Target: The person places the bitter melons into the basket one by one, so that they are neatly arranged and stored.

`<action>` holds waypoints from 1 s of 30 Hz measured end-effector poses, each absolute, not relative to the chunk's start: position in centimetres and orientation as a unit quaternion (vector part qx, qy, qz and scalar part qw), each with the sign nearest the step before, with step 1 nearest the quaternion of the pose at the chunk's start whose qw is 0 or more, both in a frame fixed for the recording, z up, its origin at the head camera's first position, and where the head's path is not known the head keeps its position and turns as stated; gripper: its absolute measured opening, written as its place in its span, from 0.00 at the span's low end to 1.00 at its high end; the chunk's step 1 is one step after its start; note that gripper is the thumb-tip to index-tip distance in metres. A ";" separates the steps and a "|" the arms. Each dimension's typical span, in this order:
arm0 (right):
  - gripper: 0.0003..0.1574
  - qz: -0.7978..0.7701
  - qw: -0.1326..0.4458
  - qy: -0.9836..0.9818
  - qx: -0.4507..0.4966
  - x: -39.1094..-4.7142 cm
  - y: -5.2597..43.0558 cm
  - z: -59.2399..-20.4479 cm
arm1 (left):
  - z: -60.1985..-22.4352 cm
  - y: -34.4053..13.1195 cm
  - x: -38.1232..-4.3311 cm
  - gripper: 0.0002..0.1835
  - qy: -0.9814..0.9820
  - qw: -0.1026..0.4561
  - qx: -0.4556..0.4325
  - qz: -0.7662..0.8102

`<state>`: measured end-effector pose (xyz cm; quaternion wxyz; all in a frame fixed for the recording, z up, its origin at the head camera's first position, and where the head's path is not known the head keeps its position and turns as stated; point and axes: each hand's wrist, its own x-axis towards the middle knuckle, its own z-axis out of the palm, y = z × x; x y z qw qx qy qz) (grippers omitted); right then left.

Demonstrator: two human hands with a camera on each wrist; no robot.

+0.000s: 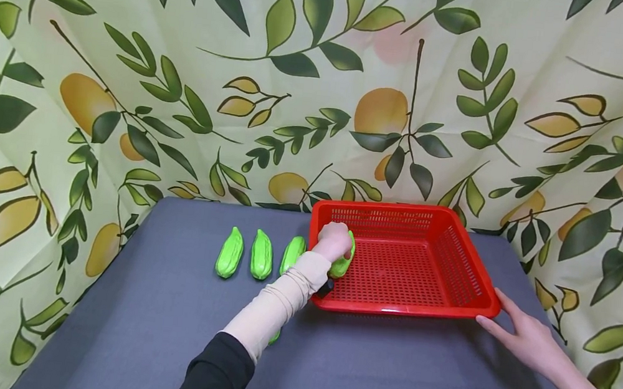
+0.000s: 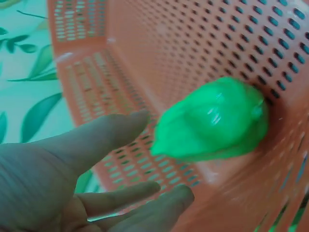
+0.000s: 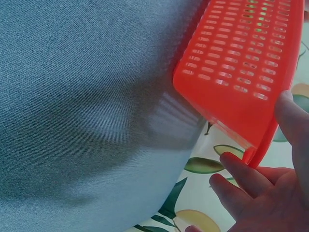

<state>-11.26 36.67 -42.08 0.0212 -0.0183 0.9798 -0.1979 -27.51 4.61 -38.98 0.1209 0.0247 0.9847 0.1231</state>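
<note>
A bright green bitter melon (image 1: 344,261) lies inside the left end of the red basket (image 1: 390,308). My left hand (image 1: 334,242) reaches over that end, beside the bitter melon. In the left wrist view, its thumb and fingers (image 2: 169,208) are spread apart, with the thumb tip near the pointed end of the bitter melon (image 2: 212,121) and a gap between them. At the basket's near right corner, my right hand (image 1: 528,337) touches the rim with thumb and fingers extended. The right wrist view shows the thumb along the rim and a fingertip by the corner.
Left of the basket, more bitter melons stand in a row on the grey table (image 1: 154,311): one far left (image 1: 229,253), one beside it (image 1: 262,255), and another (image 1: 293,253) near my left forearm. A green tip (image 1: 275,337) shows under that forearm. Leaf-patterned cloth (image 1: 307,125) hangs behind.
</note>
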 end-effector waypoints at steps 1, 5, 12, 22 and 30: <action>0.54 -0.197 0.021 0.980 -0.017 -11.3 36.7 -42.0 | -38.6 4.5 -27.4 0.20 0.984 0.115 0.035 0.128; 0.54 -0.194 0.016 0.981 -0.015 -11.4 36.9 -41.9 | -37.2 3.9 -27.2 0.16 0.977 0.104 0.068 0.174; 0.54 -0.196 0.018 0.980 -0.016 -11.4 36.8 -42.1 | -36.5 2.8 -26.8 0.25 0.952 0.098 0.100 0.272; 0.54 -0.198 0.026 0.980 -0.013 -11.3 36.6 -42.3 | -34.5 -0.3 -24.8 0.31 0.878 0.019 0.114 0.464; 0.54 -0.196 0.031 0.980 -0.010 -11.4 36.7 -42.4 | -34.6 -1.4 -23.5 0.30 0.849 -0.010 0.109 0.517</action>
